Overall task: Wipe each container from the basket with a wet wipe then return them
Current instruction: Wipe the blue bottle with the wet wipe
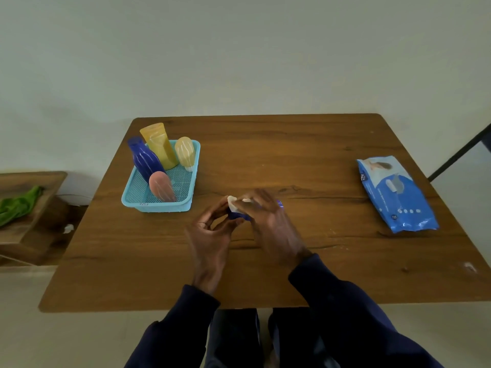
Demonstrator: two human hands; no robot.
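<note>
A small blue container [235, 215] lies between my hands over the table's middle. My left hand [210, 235] grips its near left end. My right hand [268, 219] presses a white wet wipe [233, 203] onto its top, and most of the container is hidden under the fingers. To the left stands a turquoise mesh basket [132, 193]. It holds a tall blue bottle [143, 159], a yellow tube [159, 147], a pale cream bottle [185, 152] and a pink bottle [160, 185].
A blue pack of wet wipes [396, 195] lies at the table's right side. The wooden table [305, 155] ends against a pale wall. A low wooden shelf with a green cloth [16, 205] sits off to the left.
</note>
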